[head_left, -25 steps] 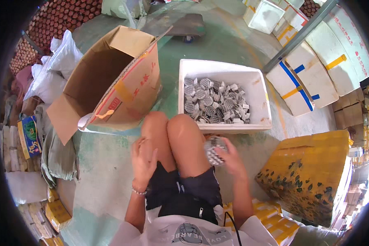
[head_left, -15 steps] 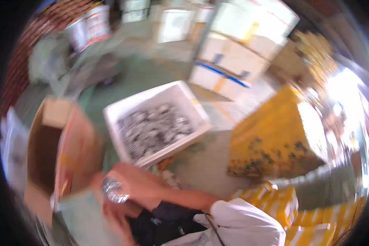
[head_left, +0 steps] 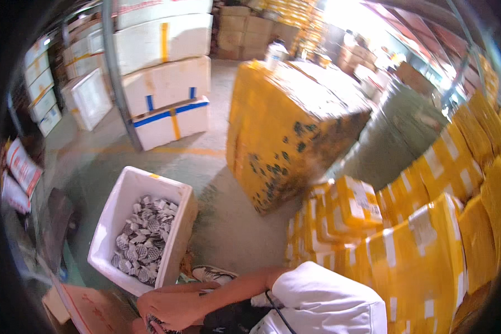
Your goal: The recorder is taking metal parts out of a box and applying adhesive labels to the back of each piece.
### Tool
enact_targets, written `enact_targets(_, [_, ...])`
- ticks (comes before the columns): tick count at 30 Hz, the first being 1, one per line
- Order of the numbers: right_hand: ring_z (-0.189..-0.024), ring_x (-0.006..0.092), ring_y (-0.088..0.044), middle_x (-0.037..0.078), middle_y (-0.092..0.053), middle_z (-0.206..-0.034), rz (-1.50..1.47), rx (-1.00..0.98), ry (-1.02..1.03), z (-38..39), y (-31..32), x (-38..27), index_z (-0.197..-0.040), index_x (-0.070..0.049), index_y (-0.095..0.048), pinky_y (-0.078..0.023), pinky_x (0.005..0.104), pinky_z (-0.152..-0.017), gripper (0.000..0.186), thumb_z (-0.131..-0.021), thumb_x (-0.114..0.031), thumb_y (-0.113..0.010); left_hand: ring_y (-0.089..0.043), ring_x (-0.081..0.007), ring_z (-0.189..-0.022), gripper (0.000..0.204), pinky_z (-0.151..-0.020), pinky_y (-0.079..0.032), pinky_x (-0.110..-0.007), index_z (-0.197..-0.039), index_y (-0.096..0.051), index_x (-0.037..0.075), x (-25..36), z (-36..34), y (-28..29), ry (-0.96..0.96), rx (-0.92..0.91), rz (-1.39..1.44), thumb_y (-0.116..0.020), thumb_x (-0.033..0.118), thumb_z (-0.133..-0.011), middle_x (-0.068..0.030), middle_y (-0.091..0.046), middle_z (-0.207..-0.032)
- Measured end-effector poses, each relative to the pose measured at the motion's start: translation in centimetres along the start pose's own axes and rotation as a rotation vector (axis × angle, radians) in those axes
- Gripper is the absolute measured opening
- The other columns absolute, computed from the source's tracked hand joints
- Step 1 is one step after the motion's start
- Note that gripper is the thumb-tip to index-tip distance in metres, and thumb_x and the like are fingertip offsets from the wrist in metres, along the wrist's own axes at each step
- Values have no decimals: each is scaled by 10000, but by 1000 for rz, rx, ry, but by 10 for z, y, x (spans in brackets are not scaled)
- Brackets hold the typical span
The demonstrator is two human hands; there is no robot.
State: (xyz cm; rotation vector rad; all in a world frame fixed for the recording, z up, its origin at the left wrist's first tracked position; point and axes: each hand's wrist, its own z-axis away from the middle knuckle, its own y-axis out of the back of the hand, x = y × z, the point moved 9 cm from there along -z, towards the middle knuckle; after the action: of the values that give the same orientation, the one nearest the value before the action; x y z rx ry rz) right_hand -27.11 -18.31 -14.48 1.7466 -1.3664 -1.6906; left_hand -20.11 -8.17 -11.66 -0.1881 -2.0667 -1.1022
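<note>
At the bottom edge, my right hand (head_left: 162,305) is closed on a grey, grid-patterned piece (head_left: 156,323), mostly hidden under its fingers. My left hand (head_left: 132,327) shows only as a sliver of skin beside it, its fingers hidden. A white foam box (head_left: 97,231) holding several small grey patterned pieces (head_left: 142,250), many round, stands in front of my knees. An open cardboard box (head_left: 92,306) is partly in view at the lower left, beside my hands.
A big yellow-taped block (head_left: 267,133) stands ahead, with stacked foam boxes (head_left: 161,83) left of it beside a metal post (head_left: 117,94). Yellow-taped parcels (head_left: 417,250) and a grey-green bale (head_left: 384,139) fill the right. White sacks (head_left: 22,172) lie far left.
The view has swung to the right, shifting the boxes leftward in the picture. My right hand has carried the round piece from beside my right knee over toward my left hand.
</note>
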Motion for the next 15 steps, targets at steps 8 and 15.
enact_targets(8, [-1100, 394, -610, 207, -643, -1191, -414, 399, -54, 80, 126, 41, -1278, -13, -612, -475, 444, -968, 494, -889, -296, -725, -590, -385, -1057, 419, -969, -473, -522, -1165, -679, 0, 32, -19, -11, -117, -140, 44, -547, 383, -1057, -231, -635, -1140])
enact_targets(15, [-1018, 135, -638, 43, -697, -1125, -339, 1118, -845, 294, 274, 129, -1246, -51, -658, -524, 309, -909, 307, -972, -183, -696, -632, -391, -950, 458, -906, -508, -528, -1069, -741, 1, 36, -29, -3, -106, -153, 92, -534, 409, -1064, -237, -687, -1021])
